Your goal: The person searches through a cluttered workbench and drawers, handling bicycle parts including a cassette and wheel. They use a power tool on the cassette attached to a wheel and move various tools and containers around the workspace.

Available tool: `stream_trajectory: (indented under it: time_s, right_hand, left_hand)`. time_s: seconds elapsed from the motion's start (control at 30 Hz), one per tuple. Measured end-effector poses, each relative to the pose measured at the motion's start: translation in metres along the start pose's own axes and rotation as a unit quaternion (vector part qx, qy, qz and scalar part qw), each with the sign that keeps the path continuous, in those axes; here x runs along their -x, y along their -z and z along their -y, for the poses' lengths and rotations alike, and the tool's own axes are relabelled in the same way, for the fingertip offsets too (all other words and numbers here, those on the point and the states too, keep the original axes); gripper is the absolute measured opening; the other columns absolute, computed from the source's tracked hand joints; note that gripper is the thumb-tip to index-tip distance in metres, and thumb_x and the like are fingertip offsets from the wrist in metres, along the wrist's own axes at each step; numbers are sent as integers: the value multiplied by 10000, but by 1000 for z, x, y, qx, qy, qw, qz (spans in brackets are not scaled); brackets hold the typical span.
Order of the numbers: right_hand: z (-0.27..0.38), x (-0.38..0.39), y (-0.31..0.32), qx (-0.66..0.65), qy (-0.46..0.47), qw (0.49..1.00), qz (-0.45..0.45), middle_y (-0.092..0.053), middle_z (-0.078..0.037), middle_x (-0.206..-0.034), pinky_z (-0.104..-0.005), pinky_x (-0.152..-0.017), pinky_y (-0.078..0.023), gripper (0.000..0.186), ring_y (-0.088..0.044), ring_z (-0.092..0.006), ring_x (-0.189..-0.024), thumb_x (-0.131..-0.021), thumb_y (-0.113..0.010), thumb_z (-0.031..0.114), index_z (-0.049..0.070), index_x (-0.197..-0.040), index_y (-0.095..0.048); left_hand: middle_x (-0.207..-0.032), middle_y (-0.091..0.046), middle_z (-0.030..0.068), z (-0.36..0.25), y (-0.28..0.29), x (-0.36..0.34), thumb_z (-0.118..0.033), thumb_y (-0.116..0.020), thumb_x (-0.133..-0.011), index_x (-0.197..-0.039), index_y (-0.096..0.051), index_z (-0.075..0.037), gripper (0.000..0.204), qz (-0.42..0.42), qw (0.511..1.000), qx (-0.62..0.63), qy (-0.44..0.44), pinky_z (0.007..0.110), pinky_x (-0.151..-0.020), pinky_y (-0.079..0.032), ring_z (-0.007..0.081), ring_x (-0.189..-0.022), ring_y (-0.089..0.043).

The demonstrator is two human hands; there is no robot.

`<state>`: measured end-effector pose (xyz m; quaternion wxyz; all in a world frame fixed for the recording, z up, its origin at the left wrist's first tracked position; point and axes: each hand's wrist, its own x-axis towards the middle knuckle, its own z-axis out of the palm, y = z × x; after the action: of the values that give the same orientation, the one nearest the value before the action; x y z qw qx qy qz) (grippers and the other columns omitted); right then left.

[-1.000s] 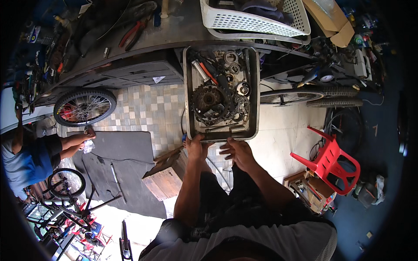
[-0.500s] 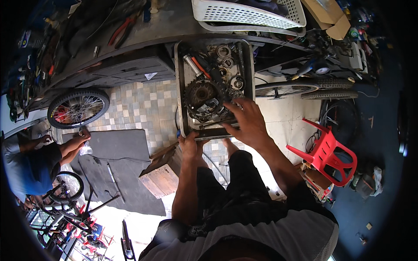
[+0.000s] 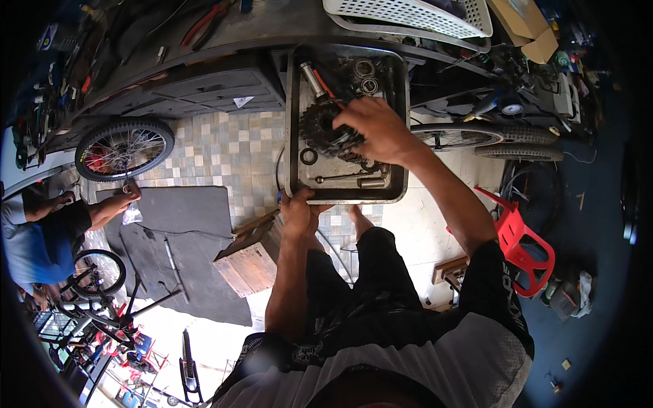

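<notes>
sprocket cluster (image 3: 317,133) in grip of right hand (image 3: 379,129), bare tray floor (image 3: 328,166) alongside, near rim (image 3: 367,201) in pinch of left hand (image 3: 297,214)

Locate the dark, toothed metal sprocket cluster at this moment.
In the head view, the sprocket cluster is left of centre inside the rectangular grey metal tray, by the right hand, just above a small dark round ring.

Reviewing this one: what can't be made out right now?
In the head view:
Whether the right grip holds the sprockets: blur and its own fingers hide the contact.
Left grip: some fingertips, hidden by the tray.
White basket: far end, cut off by the top edge.
Far-left clutter: too small, dark.
</notes>
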<state>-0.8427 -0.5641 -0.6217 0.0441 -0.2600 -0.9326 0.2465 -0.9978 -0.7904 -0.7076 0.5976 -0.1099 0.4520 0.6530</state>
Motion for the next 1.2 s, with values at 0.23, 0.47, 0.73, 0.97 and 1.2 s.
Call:
stream_trajectory:
  time_s: [0.23, 0.47, 0.73, 0.97, 1.2]
  right_hand:
    - [-28, 10, 59, -252, -124, 954, -104, -650, -22, -1109, -362, -952, -496, 413, -629, -187, -1054, -858, -884, 171, 124, -1187, -641]
    - [-41, 30, 89, -259, -155, 932, -199, -685, -22, -1088, -324, -936, -503, 450, -625, -135, -1044, -864, -890, 137, 67, -1219, -623]
    - [9, 57, 44, -166, -126, 964, -164, -641, -67, -1079, -393, -874, -565, 426, -683, -280, -1005, -790, -897, 114, 128, -1155, -678]
    - [49, 59, -32, 118, 28, 988, -101, -585, -84, -1137, -524, -1123, -407, 276, -584, -274, -1162, -886, -714, 158, 176, -1162, -717]
    - [62, 90, -2, -58, -52, 996, -33, -507, -188, -1447, -533, -1160, -399, 765, -474, -400, -1361, -785, -907, 272, 141, -1453, -557]
  left_hand:
    - [-1153, -629, 255, 11, 17, -10, 69, -499, -899, -1253, -475, 121, 359, -15, 1000, -6, 4, 570, -817, -702, 420, -970, -725]
    - [-1136, -690, 270, 15, 17, -7, 24, -520, -939, -1162, -570, 171, 272, 11, 965, -232, -124, 508, -804, -711, 396, -938, -751]
    - [-1153, -659, 235, 6, 0, -3, 30, -529, -883, -1183, -566, 107, 312, -38, 999, -25, 7, 505, -782, -711, 396, -965, -741]
    - [-1156, -658, 238, 6, 2, -4, 40, -527, -875, -1227, -547, 115, 361, -45, 998, -31, 13, 514, -773, -716, 398, -960, -745]
    - [-1106, -710, 263, 9, 2, -6, 45, -470, -918, -1183, -600, 156, 315, -28, 1000, -15, 2, 518, -821, -704, 385, -936, -764]
